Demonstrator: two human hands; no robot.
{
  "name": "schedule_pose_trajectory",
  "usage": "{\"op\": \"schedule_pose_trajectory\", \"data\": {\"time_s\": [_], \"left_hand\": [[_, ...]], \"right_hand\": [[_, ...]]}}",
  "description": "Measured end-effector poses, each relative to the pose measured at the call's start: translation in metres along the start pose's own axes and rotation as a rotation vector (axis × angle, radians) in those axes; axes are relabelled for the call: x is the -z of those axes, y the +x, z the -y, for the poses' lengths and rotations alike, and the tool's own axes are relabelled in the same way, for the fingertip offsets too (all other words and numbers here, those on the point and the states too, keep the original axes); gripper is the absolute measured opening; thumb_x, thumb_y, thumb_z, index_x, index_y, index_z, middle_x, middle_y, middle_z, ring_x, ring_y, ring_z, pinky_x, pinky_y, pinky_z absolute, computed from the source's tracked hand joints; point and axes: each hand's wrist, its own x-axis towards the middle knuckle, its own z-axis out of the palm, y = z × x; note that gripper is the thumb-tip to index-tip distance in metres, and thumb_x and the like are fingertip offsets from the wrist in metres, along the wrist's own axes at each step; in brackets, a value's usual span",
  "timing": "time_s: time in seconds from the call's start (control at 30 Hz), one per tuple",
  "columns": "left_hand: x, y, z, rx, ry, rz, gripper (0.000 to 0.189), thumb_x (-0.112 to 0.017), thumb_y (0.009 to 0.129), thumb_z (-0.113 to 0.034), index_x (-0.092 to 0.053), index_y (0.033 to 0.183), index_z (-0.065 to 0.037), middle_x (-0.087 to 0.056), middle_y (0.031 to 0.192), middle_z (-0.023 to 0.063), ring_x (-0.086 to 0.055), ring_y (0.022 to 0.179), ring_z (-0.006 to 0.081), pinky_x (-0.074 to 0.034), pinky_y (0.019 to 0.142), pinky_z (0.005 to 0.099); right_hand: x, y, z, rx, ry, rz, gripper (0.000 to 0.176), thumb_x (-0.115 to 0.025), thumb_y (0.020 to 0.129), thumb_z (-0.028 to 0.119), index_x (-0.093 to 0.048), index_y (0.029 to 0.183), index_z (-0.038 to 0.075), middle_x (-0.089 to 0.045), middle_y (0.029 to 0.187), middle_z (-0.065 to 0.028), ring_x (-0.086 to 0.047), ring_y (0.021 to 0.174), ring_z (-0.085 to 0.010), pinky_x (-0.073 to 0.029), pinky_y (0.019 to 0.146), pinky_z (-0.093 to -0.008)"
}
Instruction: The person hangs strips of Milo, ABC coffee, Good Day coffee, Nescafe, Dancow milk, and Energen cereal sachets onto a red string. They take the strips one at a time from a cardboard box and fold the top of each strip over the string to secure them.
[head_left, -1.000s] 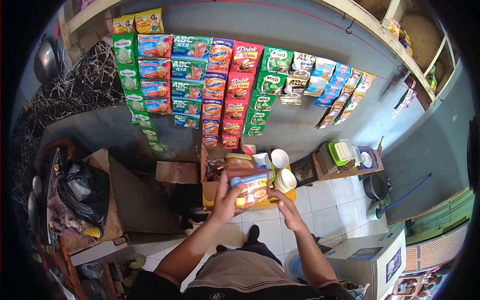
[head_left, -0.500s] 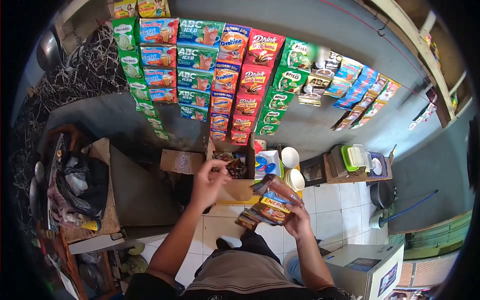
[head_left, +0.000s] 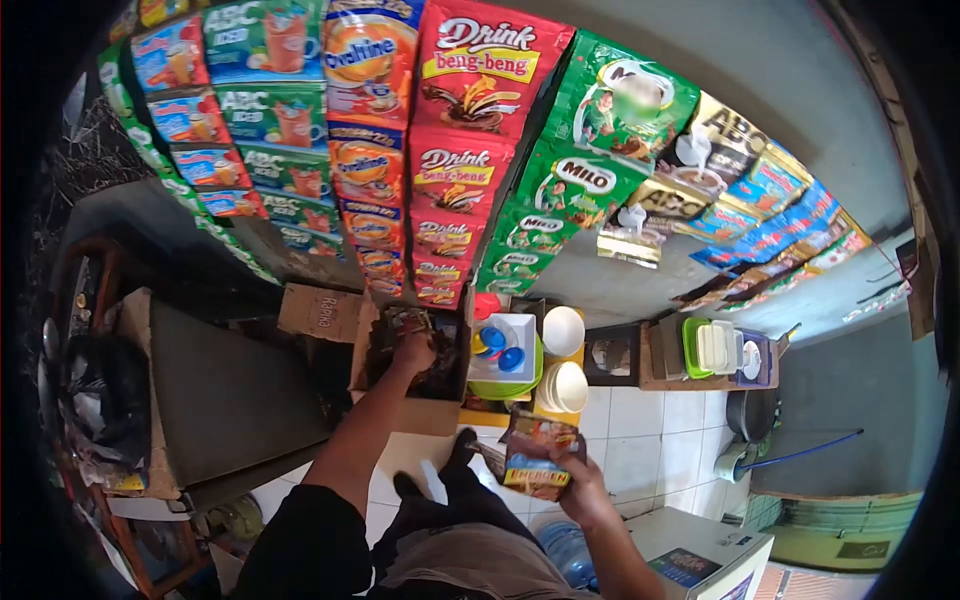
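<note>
My right hand (head_left: pixel 583 490) is closed on a folded strip of brown Energen sachets (head_left: pixel 540 455), thumb across the front. This strip hangs over the floor, below the white bowls. My left hand (head_left: pixel 414 352) reaches down into an open cardboard box (head_left: pixel 425 418). Dark brown sachets (head_left: pixel 405 322) lie in the box right at its fingers, which are mostly hidden, so I cannot tell what they grip. One box flap, marked RAPIKA (head_left: pixel 318 312), is folded out to the left.
Strips of drink sachets hang on the wall ahead, among them red Drink beng-beng (head_left: pixel 455 180) and green Milo (head_left: pixel 580 190). Right of the box are a white tray (head_left: pixel 518 335) with blue lids and stacked white bowls (head_left: pixel 568 385). A water jug (head_left: pixel 567 550) stands below my right hand.
My left hand has gone from above the box down into it. The right hand with the Energen sachets has dropped slightly, and the view has moved closer to the wall.
</note>
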Motion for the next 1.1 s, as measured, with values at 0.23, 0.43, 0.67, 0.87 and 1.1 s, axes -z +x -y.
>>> {"op": "schedule_pose_trajectory", "data": {"time_s": [0.23, 0.43, 0.67, 0.87, 1.1], "left_hand": [[-0.017, 0.058, -0.056, 0.3, 0.281, -0.045, 0.058, -0.065, 0.078, -0.037, -0.053, 0.125, -0.006, -0.051, 0.131, 0.0209, -0.049, 0.121, 0.0365, -0.038, 0.098, 0.0563], [-0.067, 0.099, -0.01, 0.547, -0.104, -0.107, 0.089, -0.068, 0.075, -0.047, -0.029, 0.143, -0.005, -0.028, 0.149, 0.0173, -0.037, 0.13, 0.0399, -0.029, 0.103, 0.0605], [-0.02, 0.05, 0.021, 0.026, -0.183, -0.037, 0.049, -0.064, 0.084, -0.041, -0.058, 0.117, -0.006, -0.06, 0.108, 0.0161, -0.057, 0.107, 0.0285, -0.041, 0.091, 0.043], [0.022, -0.039, 0.007, -0.018, -0.573, -0.337, 0.036, -0.051, 0.095, -0.036, -0.055, 0.094, 0.0, -0.059, 0.083, 0.0134, -0.057, 0.08, 0.0263, -0.044, 0.077, 0.0366], [0.101, -0.125, -0.015, -0.16, -0.954, -0.493, 0.03, -0.049, 0.097, -0.034, -0.053, 0.085, -0.006, -0.055, 0.073, 0.0015, -0.051, 0.062, 0.0087, -0.042, 0.054, 0.0271]], "right_hand": [[0.02, 0.031, 0.018, -0.042, -0.241, -0.051, 0.034, -0.06, 0.09, 0.009, -0.051, 0.121, 0.0, -0.061, 0.111, -0.0091, -0.058, 0.103, -0.0181, -0.048, 0.089, -0.0328], [0.015, 0.034, 0.046, 0.105, -0.474, 0.265, 0.025, -0.056, 0.093, 0.007, -0.057, 0.116, -0.001, -0.062, 0.111, -0.0048, -0.055, 0.102, -0.0126, -0.042, 0.091, -0.0276], [0.028, 0.033, 0.035, 0.345, -0.536, 0.292, 0.024, -0.06, 0.089, 0.002, -0.059, 0.114, 0.0, -0.063, 0.107, -0.0041, -0.056, 0.1, -0.0119, -0.044, 0.087, -0.026], [0.003, 0.021, 0.03, 0.304, -0.313, 0.151, 0.021, -0.062, 0.091, 0.015, -0.061, 0.108, 0.002, -0.064, 0.098, -0.0018, -0.058, 0.09, -0.0089, -0.045, 0.081, -0.0242], [-0.04, -0.007, 0.013, 0.485, -0.306, 0.138, 0.037, -0.064, 0.088, 0.009, -0.047, 0.12, 0.006, -0.06, 0.111, -0.0038, -0.057, 0.098, -0.0112, -0.046, 0.085, -0.027]]}}
